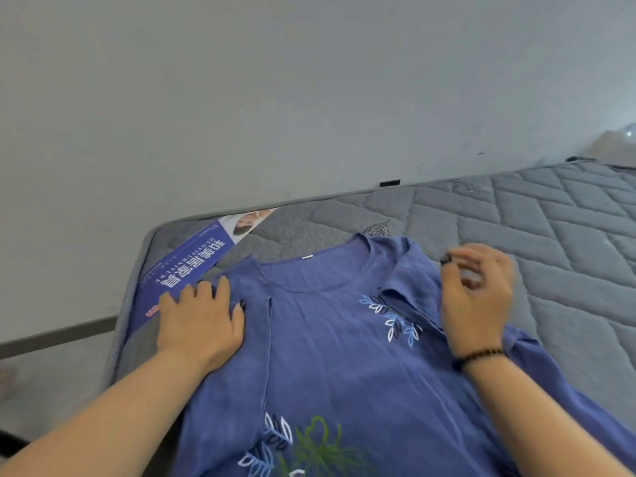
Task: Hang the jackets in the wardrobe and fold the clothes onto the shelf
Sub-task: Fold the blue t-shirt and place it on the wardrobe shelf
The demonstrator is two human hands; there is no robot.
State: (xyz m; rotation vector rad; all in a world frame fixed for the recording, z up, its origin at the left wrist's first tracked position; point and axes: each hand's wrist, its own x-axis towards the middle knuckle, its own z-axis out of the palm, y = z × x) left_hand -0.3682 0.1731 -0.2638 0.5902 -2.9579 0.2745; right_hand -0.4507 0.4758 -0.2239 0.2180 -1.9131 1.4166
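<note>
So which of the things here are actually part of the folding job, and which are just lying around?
Part of the job:
- blue top, spread flat on the mattress
- left hand, pressing flat on its shoulder
- right hand, fingers loosely curled over the other shoulder

Just lying about:
- grey quilted mattress
- blue printed label on the mattress corner
- beaded bracelet

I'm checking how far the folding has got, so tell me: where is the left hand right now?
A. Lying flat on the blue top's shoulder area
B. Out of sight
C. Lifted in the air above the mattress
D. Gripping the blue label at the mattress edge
A: the left hand lies with straight fingers flat on the shoulder area of the blue top, which is spread on the grey mattress.
</note>
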